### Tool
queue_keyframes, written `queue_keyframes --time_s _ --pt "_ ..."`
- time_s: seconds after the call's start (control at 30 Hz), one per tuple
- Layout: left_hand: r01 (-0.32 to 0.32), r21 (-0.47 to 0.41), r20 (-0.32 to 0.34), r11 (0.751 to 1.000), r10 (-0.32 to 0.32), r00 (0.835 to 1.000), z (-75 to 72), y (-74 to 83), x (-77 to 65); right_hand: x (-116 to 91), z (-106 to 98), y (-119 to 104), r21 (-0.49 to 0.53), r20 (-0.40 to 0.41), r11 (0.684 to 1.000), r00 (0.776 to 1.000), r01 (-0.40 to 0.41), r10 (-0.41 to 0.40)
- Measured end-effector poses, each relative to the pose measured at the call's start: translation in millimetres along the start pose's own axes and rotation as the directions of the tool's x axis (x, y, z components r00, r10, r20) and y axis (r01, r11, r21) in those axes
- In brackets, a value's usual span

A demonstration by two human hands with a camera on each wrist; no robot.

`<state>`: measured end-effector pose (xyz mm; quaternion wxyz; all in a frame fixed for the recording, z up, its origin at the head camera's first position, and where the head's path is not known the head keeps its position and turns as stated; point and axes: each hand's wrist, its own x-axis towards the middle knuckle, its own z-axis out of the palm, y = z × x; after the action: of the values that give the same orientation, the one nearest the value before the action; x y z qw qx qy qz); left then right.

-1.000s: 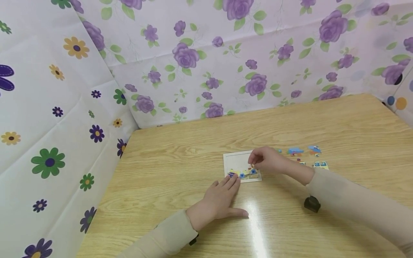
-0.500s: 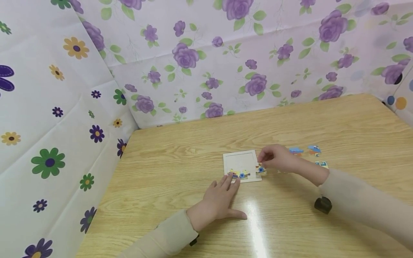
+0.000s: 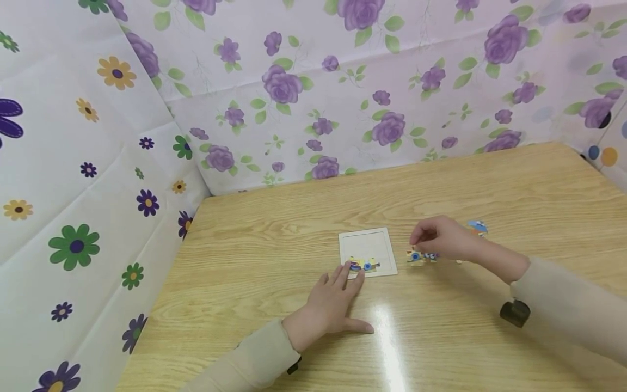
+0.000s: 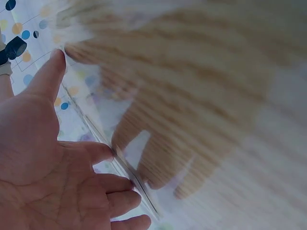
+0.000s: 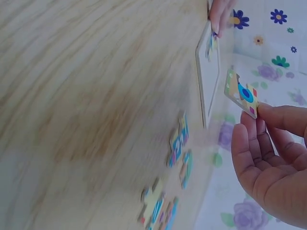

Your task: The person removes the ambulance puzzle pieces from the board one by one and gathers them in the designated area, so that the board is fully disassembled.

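Observation:
A white square puzzle tray (image 3: 392,256) lies on the table, with a few joined yellow-and-blue puzzle pieces (image 3: 368,265) along its near edge. My left hand (image 3: 329,306) lies spread at the tray's near left corner, fingertips on the rim and over those pieces. In the left wrist view the fingers meet the tray's edge. To the right of the tray, my right hand (image 3: 446,238) pinches a puzzle piece (image 5: 243,94) with a blue wheel on it between thumb and fingertips. The right wrist view has this piece held up above the tabletop, tilted.
Several loose puzzle pieces lie right of the tray, among them one with a purple print (image 5: 178,144), a yellow one (image 5: 152,201) and a blue one (image 3: 477,225). The right hand and forearm hide some of them. Flowered cloth (image 3: 294,130) hangs behind the table.
My right hand has lifted the blue-wheel piece from the tray's near right corner and carried it rightward, off the tray. The left hand has stayed in place.

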<state>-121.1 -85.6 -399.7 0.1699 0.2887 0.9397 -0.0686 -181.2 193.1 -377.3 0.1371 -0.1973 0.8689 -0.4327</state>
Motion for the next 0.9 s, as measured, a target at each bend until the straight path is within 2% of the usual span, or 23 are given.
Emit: queue_keyframes --time_s 0.13,0.43,0.63,0.9 --pt "0.002 0.004 0.001 1.000 -0.002 1.000 -0.5 0.0 -1.2 -9 -10 4 0.026 0.016 0.999 0.999 -0.033 0.033" --pt "-0.007 -0.030 0.006 1.000 0.007 1.000 -1.7 -1.3 -1.4 -29 -29 16 -0.007 0.008 0.995 0.995 -0.096 0.096" --pt "0.007 -0.031 0.016 0.999 -0.007 1.000 -2.7 -1.8 -0.3 -37 -35 18 -0.010 0.023 0.989 0.989 -0.144 0.145" --pt "0.005 -0.058 0.018 0.998 -0.003 1.000 -2.1 -2.7 -0.6 -49 -41 31 0.010 0.042 0.992 0.991 -0.126 0.126"
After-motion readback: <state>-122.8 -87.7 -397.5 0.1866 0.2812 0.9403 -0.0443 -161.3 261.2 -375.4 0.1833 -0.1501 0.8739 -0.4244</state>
